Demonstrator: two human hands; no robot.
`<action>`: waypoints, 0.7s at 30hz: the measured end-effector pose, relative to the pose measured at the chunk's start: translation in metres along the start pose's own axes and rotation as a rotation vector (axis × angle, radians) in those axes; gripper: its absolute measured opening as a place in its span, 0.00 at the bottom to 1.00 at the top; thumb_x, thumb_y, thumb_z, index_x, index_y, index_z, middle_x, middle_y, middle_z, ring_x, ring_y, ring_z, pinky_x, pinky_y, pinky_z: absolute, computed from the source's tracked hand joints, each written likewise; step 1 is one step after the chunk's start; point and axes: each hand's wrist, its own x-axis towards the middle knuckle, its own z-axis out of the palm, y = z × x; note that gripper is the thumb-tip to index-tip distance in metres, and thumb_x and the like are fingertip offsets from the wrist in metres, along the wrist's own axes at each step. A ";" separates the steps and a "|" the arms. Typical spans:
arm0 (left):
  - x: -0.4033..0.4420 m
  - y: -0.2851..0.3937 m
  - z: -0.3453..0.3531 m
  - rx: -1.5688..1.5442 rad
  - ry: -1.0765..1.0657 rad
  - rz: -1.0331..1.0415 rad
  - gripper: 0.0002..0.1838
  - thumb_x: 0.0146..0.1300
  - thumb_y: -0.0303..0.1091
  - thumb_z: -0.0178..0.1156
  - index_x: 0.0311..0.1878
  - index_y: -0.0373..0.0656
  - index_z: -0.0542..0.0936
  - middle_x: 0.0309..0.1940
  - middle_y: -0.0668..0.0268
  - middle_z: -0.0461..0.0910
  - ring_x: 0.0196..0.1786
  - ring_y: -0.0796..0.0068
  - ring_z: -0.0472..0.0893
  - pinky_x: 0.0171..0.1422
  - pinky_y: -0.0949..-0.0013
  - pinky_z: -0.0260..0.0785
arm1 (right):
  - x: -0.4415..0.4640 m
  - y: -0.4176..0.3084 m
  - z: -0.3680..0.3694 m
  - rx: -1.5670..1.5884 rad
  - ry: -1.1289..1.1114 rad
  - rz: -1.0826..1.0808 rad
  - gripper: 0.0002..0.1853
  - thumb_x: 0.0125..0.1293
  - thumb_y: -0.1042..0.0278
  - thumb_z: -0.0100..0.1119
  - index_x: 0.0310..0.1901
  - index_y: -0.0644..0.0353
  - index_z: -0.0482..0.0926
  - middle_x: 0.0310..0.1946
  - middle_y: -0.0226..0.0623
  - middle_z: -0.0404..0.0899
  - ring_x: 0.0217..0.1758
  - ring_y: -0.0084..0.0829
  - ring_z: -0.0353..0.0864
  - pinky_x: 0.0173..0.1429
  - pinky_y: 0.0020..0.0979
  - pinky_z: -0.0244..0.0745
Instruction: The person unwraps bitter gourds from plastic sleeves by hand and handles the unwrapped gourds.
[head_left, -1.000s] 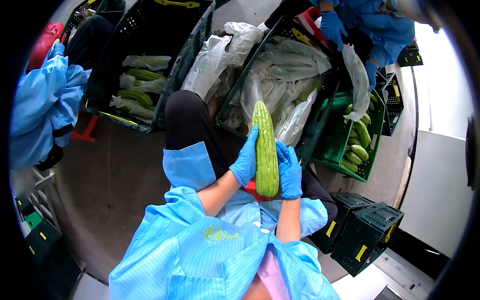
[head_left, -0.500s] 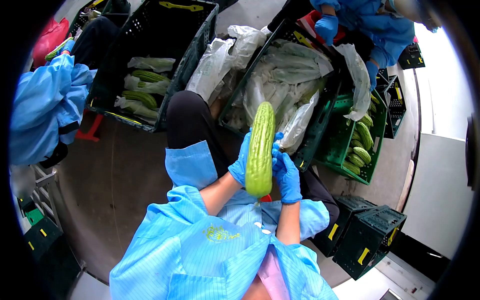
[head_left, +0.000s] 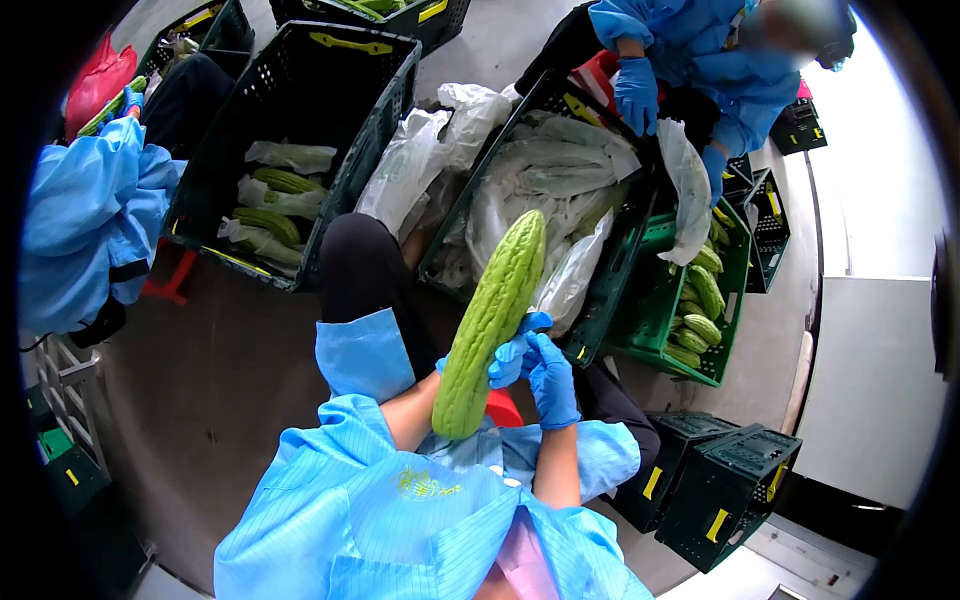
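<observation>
A large green bitter melon (head_left: 490,325) lies tilted across my left hand (head_left: 508,362), its upper end leaning right. My left palm is hidden behind it, and the gloved fingers wrap round to its right side. Just right of those fingers is my right hand (head_left: 553,385), also in a blue glove. Its fingers are drawn together close to the left fingertips; anything they pinch is hidden or too small to make out. Ahead of my hands, a dark green crate (head_left: 610,290) holds clear plastic bags and white wrapping (head_left: 575,270).
At the left, a dark crate (head_left: 345,150) contains several bagged bitter melons (head_left: 270,222). A green crate (head_left: 640,330) of unwrapped melons (head_left: 700,325) stands right. Co-workers sit at left (head_left: 95,220) and upper right (head_left: 690,60), the latter holding a bag (head_left: 685,190). Stacked crates (head_left: 730,490) stand lower right.
The bitter melon has gone from nearly upright to tilted, its lower end swinging left. My left fingers now show on its right side. The view has shifted slightly.
</observation>
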 end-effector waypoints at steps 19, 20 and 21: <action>0.001 0.029 -0.007 0.820 1.004 0.635 0.28 0.60 0.41 0.60 0.63 0.40 0.72 0.52 0.58 0.80 0.53 0.60 0.80 0.63 0.56 0.72 | -0.026 -0.014 0.031 -0.861 0.056 -0.457 0.42 0.61 0.63 0.71 0.73 0.63 0.59 0.66 0.42 0.70 0.66 0.29 0.70 0.70 0.30 0.65; 0.008 0.023 0.004 0.971 1.008 0.647 0.28 0.59 0.39 0.61 0.63 0.41 0.72 0.51 0.61 0.79 0.53 0.64 0.80 0.62 0.59 0.72 | -0.020 0.000 0.029 -0.959 0.105 -0.536 0.43 0.60 0.63 0.72 0.73 0.64 0.58 0.65 0.42 0.71 0.65 0.29 0.71 0.69 0.30 0.67; 0.010 0.024 0.004 1.005 0.959 0.644 0.28 0.59 0.39 0.62 0.63 0.42 0.71 0.51 0.62 0.79 0.53 0.66 0.80 0.62 0.61 0.72 | -0.013 0.003 0.032 -0.867 0.089 -0.505 0.45 0.58 0.62 0.74 0.73 0.63 0.58 0.63 0.41 0.73 0.62 0.30 0.74 0.66 0.30 0.70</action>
